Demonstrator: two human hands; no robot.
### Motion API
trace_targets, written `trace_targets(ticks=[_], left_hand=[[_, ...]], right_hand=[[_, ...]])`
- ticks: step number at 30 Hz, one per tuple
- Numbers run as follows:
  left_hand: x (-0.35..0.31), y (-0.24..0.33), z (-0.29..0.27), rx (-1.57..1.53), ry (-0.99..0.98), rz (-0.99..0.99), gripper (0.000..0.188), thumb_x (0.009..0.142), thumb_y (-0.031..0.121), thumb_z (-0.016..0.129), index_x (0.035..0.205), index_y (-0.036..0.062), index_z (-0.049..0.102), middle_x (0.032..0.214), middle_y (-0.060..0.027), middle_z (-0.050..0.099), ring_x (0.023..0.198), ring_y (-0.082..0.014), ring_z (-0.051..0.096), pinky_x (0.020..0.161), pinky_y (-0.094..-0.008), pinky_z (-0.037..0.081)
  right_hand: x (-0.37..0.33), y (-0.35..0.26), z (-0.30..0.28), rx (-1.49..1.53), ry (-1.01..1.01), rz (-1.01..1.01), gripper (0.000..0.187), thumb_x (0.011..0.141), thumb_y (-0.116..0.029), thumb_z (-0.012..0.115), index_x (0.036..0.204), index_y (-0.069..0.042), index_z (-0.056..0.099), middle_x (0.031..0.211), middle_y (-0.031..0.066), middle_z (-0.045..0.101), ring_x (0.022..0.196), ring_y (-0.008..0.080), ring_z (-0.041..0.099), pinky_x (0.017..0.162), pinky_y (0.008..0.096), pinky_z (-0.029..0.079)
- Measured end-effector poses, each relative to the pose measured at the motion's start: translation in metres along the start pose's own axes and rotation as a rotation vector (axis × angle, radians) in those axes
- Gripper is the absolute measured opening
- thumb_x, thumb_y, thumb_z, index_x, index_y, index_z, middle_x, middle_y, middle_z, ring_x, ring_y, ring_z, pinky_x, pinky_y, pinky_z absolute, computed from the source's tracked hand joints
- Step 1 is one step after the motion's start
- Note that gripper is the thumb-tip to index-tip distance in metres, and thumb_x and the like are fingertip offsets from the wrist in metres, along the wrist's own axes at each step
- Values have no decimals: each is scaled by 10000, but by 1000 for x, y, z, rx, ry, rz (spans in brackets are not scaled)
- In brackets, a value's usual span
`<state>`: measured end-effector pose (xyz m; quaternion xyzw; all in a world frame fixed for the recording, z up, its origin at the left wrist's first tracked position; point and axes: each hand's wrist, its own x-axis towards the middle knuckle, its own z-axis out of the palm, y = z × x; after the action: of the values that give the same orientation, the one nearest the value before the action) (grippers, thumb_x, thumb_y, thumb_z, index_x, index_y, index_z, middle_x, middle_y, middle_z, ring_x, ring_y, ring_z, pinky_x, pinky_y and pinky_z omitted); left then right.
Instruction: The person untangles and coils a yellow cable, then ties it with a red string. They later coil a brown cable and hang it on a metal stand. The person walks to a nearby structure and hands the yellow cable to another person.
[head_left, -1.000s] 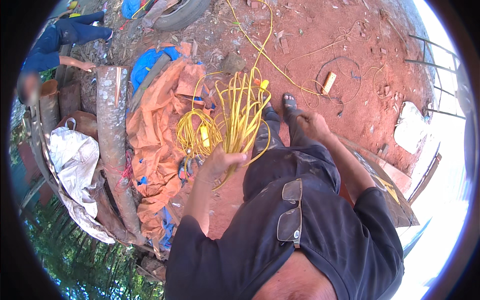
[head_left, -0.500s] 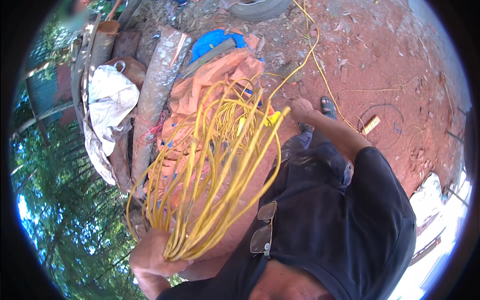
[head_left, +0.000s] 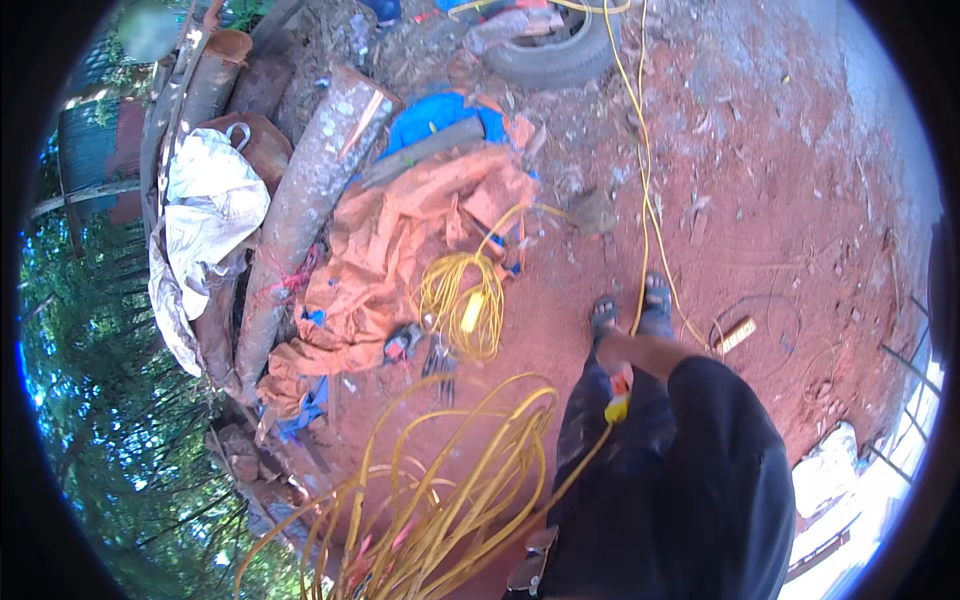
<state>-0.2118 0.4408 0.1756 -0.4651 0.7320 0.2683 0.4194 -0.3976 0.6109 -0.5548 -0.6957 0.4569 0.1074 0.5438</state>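
From the head camera I see my right hand (head_left: 618, 352) closed around the yellow rope (head_left: 645, 210), which runs up across the red dirt (head_left: 780, 200) toward a tyre (head_left: 560, 60). Loose yellow rope loops (head_left: 450, 500) hang at lower left; my left hand is out of sight. A smaller yellow coil (head_left: 465, 300) lies beside the orange tarp (head_left: 390, 250).

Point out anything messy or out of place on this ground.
The orange tarp lies crumpled over the log pile, a second yellow cable coil and tools sit loose on the dirt, and a tyre lies discarded beyond.
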Motion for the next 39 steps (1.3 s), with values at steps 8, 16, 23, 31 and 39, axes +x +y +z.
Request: trace_targets(ticks=[8, 16, 23, 31, 39], left_hand=[[181, -53, 48, -271, -41, 95, 428, 876, 271, 737, 1214, 43, 611, 834, -108, 652, 698, -230, 584, 604, -324, 461], [313, -103, 96, -495, -67, 100, 472, 931, 349, 692, 1273, 51, 559, 699, -83, 597, 520, -202, 504, 453, -276, 407], [438, -81, 185, -787, -221, -276, 280, 820, 19, 714, 1066, 42, 583, 762, -36, 574, 613, -148, 561, 558, -296, 462], [526, -26, 310, -733, -472, -454, 197, 832, 11, 704, 1007, 9, 613, 756, -53, 623, 616, -134, 588, 540, -266, 463], [559, -6, 342, -690, -502, -438, 201, 823, 22, 714, 998, 0, 618, 755, -58, 630, 630, -136, 601, 549, -266, 475]], right_hand=[[-76, 30, 61, 397, 94, 357, 564, 952, -552, 473, 1134, -83, 728, 1162, 164, 702, 1111, 357, 654, 950, 489, 500], [-31, 70, 78, 485, 366, 720, 274, 917, -257, 552, 1047, -132, 759, 1034, 80, 754, 973, 291, 728, 749, 448, 581], [34, 198, 121, 603, 974, 933, 490, 985, -468, 479, 810, -84, 728, 787, 165, 714, 713, 386, 696, 642, 521, 533], [107, 289, 181, 600, 770, 1133, 320, 985, -309, 524, 955, -59, 722, 893, 177, 724, 873, 349, 721, 736, 479, 569], [142, 291, 230, 714, 701, 1105, 452, 968, -438, 528, 886, -35, 715, 830, 223, 713, 789, 384, 714, 691, 516, 557]])
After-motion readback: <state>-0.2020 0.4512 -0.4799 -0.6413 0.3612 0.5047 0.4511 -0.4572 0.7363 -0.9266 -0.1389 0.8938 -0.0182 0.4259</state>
